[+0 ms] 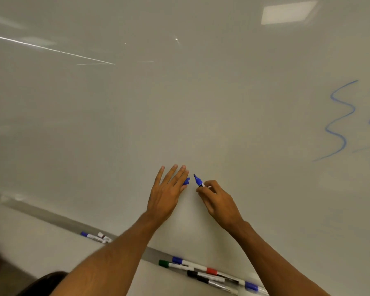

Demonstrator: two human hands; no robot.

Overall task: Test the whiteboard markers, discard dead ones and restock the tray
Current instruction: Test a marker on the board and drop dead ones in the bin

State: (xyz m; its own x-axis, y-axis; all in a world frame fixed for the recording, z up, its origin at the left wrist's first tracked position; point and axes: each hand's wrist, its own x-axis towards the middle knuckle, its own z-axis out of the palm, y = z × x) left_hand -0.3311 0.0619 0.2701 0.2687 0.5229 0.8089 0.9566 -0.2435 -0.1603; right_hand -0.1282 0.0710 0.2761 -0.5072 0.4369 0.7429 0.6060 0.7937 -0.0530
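Observation:
My right hand [217, 201] grips an uncapped blue marker [198, 180], its tip pointing up and left, close to the whiteboard [179, 103]. My left hand [169, 189] is just left of it, fingers spread, with the blue cap [186, 181] pinched under the fingertips. On the tray [150, 253] along the board's lower edge lie several capped markers: a blue-capped pair [94, 237] to the left, and a cluster of green, blue, red and black ones [201, 272] to the right.
Blue wavy test strokes [339, 120] mark the board at the right, with more at the right edge. Ceiling light reflections show on the upper board. A dark rounded shape [45, 283] sits at the bottom left.

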